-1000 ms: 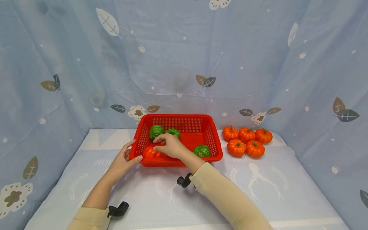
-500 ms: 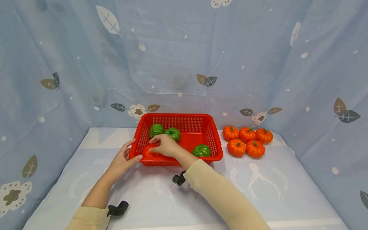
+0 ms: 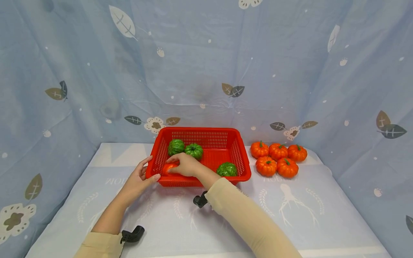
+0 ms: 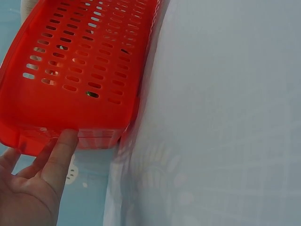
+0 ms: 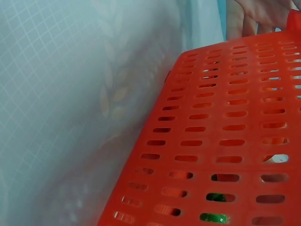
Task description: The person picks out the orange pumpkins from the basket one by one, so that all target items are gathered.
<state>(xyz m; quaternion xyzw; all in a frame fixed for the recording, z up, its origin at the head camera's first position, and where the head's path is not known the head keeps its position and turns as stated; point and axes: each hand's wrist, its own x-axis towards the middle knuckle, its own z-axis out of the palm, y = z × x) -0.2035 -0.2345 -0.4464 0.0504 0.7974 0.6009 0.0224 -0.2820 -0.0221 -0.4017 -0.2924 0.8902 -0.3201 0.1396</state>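
Note:
A red plastic basket (image 3: 200, 182) with slotted walls sits at the back of the table. My left hand (image 3: 137, 181) rests against its front left corner, thumb near the front rim and the other fingers along the left side, fairly straight. Inside the basket my right hand (image 3: 187, 165) grips a small orange pumpkin (image 3: 167, 168), partly hidden by the fingers. Behind it are two green pumpkins (image 3: 194, 151); a third green pumpkin (image 3: 227, 169) lies at the front right. The right wrist view shows mostly the basket's slotted wall (image 5: 235, 113).
Several orange pumpkins (image 3: 266, 166) stand grouped on the table right of the basket. A pale patterned cloth (image 3: 284, 211) covers the table. Blue printed curtain (image 3: 193, 64) hangs behind and at both sides.
My right hand has moved slightly left and closed over the orange pumpkin. More of the green pumpkin behind it shows. The left hand and basket have stayed in place.

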